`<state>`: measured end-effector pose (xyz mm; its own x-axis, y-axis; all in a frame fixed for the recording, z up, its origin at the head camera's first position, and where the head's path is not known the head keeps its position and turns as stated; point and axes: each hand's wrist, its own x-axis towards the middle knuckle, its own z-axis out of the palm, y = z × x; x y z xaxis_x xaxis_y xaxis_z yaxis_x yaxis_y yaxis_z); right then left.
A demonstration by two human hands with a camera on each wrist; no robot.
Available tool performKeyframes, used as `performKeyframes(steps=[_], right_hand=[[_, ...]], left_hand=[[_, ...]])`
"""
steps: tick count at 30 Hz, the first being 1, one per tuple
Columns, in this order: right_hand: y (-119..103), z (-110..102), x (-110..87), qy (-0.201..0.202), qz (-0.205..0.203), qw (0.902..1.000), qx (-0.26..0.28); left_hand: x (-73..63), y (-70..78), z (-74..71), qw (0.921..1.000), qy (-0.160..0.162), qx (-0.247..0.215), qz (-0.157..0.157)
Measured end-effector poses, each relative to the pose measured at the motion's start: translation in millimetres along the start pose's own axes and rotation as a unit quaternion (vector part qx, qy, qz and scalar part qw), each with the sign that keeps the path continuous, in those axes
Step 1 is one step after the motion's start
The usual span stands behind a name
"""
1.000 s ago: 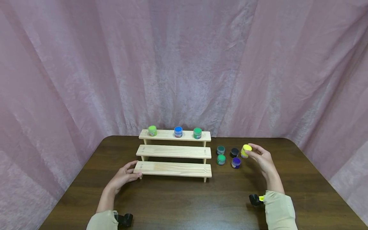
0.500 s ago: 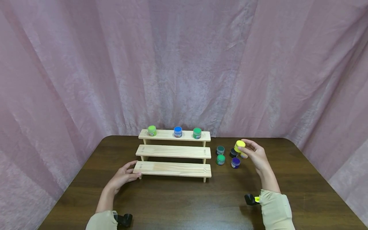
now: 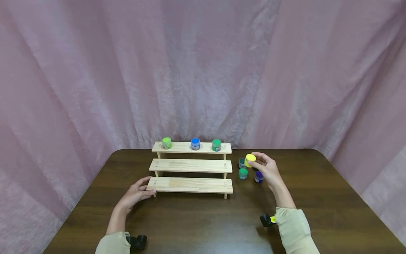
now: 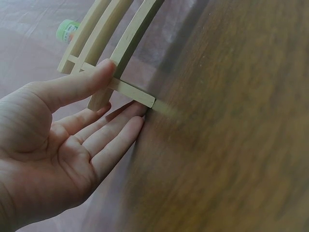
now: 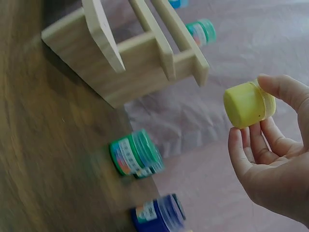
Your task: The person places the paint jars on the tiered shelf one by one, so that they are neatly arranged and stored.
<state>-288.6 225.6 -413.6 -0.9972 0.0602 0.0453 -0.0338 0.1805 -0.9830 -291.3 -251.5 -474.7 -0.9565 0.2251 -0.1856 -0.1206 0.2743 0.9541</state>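
Observation:
Thumb and fingertips of my right hand (image 3: 268,173) pinch a yellow paint jar (image 3: 250,160), raised over the jars on the table. In the right wrist view the yellow jar (image 5: 241,105) is tilted, its smooth yellow end pointing away from the palm. My left hand (image 3: 134,195) holds the left end of the lowest step of a three-step wooden display stand (image 3: 190,185). In the left wrist view the thumb (image 4: 91,82) lies against the step's end and the other fingers reach behind its leg. The middle and lowest steps are bare.
On the top step stand a light green jar (image 3: 166,143), a blue jar (image 3: 195,144) and a green jar (image 3: 216,145). Right of the stand are a dark green jar (image 3: 241,163), another green jar (image 3: 243,174) and a purple jar (image 3: 258,177). A pink curtain (image 3: 203,70) hangs behind.
My right hand has lifted the yellow jar and carried it left toward the stand, now overlapping the dark green jar and largely hiding the black one. The left hand stays in place.

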Motion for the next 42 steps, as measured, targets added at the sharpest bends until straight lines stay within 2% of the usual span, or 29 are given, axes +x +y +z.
performKeyframes(steps=[3, 10, 16, 22, 33, 38, 42], right_hand=[[-4.1, 7.9, 1.1, -0.004, -0.005, 1.0000, -0.002], [-7.5, 24.5, -1.1, 0.001, -0.012, 0.9999, 0.001], [-9.3, 45.3, 0.3, -0.034, -0.034, 0.9985, -0.028], [-13.3, 66.6, 3.8, -0.055, -0.040, 0.9976, -0.012], [-29.5, 121.9, 18.1, -0.087, -0.055, 0.9946, 0.002], [-27.1, 142.2, 19.4, -0.098, -0.057, 0.9933, -0.021], [-29.0, 156.8, 21.2, -0.104, -0.061, 0.9927, -0.012]], left_hand=[[0.3, 0.9, 0.2, 1.0000, 0.005, 0.000, -0.001], [2.6, 2.6, 2.6, 1.0000, -0.007, 0.003, 0.005], [4.0, 3.3, 5.1, 1.0000, -0.001, 0.003, 0.002], [4.9, 2.1, 7.9, 1.0000, -0.004, -0.002, 0.004], [3.6, 3.4, -2.6, 0.9999, 0.002, 0.011, 0.000], [3.6, -0.7, -2.3, 0.9999, -0.008, 0.010, 0.005], [4.9, -2.0, -0.1, 1.0000, -0.004, 0.007, 0.003]])
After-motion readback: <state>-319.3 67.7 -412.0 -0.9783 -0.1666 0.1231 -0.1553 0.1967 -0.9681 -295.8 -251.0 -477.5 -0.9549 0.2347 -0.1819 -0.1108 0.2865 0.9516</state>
